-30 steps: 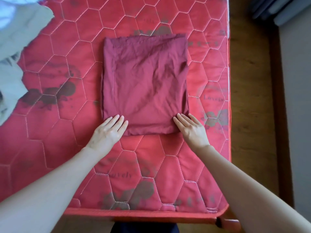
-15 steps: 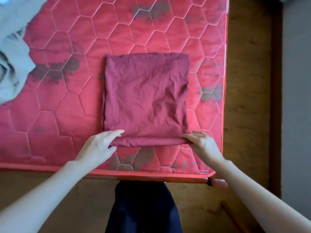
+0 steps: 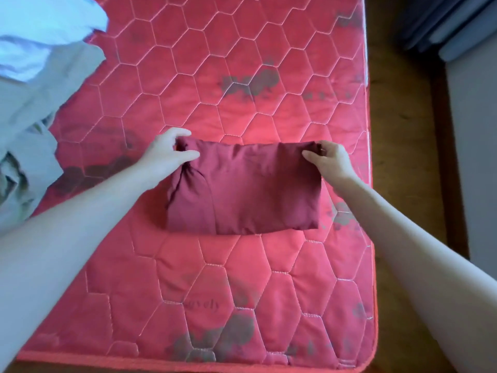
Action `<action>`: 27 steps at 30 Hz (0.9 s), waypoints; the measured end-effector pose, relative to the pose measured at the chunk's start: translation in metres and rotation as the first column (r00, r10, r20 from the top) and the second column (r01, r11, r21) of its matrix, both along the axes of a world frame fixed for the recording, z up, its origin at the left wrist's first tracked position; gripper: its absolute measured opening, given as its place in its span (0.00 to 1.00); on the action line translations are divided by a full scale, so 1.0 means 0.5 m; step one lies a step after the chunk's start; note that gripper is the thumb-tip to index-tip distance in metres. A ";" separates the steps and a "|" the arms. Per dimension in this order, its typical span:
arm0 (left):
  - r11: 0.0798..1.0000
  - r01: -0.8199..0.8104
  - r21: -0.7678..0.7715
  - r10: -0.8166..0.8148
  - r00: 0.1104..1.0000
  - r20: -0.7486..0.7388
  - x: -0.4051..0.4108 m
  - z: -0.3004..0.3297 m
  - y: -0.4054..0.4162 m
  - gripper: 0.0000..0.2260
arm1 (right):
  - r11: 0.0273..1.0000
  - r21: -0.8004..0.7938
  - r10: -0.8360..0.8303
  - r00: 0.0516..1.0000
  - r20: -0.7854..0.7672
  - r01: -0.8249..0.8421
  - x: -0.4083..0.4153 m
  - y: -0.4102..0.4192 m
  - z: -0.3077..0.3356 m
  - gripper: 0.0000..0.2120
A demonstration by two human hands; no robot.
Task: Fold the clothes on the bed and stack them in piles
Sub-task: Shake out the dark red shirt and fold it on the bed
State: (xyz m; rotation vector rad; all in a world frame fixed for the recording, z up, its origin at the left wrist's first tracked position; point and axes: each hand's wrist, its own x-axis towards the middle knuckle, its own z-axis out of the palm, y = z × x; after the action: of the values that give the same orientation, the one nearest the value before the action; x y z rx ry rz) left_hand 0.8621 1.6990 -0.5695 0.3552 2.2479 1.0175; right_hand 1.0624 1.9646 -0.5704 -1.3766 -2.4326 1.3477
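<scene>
On the red quilted mattress [image 3: 269, 278], midway between its near edge and the far part of the view, lies the maroon garment [image 3: 242, 189], folded to a wide, shallow rectangle. Left hand [image 3: 168, 154]: its grip pinches the far-left corner, thumb on top and fingers curled over the far edge, where the cloth bunches into creases. Right hand [image 3: 329, 160]: its grip pinches the far-right corner likewise. Holding both far corners at once keeps the doubled layers aligned and the far edge taut, so that the upper layer settles squarely on the one beneath; the near edge, a rounded fold, rests on the mattress and serves as the hinge. Judged from this lie, the fold is being laid down or squared, and the garment appears close to its stacking size. The bunching at the left corner suggests a smoothing pass may be needed. At far left, well apart from the garment, a heap of pale grey and blue clothes [image 3: 35, 84] lies unfolded.
</scene>
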 end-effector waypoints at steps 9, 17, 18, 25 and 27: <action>0.973 -0.233 0.000 0.229 0.959 -0.167 0.025 -0.137 0.036 0.14 | 0.967 0.153 -0.196 0.979 -0.054 0.202 -0.045 -0.015 -0.131 0.06; 0.903 -0.420 -0.088 0.387 0.887 -0.252 0.061 -0.129 0.023 0.11 | 0.973 0.139 -0.184 0.982 -0.032 0.187 -0.065 -0.025 -0.137 0.08; 0.900 -0.419 -0.116 0.364 0.872 -0.326 0.065 -0.126 0.032 0.14 | 0.969 0.140 -0.201 0.979 -0.027 0.203 -0.071 -0.027 -0.138 0.08; 0.917 0.291 -0.273 -0.388 0.490 -0.781 0.123 -0.131 0.092 0.20 | 0.832 0.495 -0.107 0.948 -0.301 0.251 -0.109 -0.084 -0.086 0.10; 0.841 0.361 -0.404 -0.538 0.473 -0.698 0.160 -0.152 0.097 0.21 | 0.785 0.608 0.088 0.951 -0.296 0.117 -0.119 -0.142 -0.091 0.13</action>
State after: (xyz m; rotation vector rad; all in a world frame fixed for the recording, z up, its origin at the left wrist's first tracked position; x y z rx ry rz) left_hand 0.9418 1.7477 -0.6457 1.4944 2.7217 0.3123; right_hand 1.0029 1.8936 -0.6159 -0.9216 -2.3116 0.5790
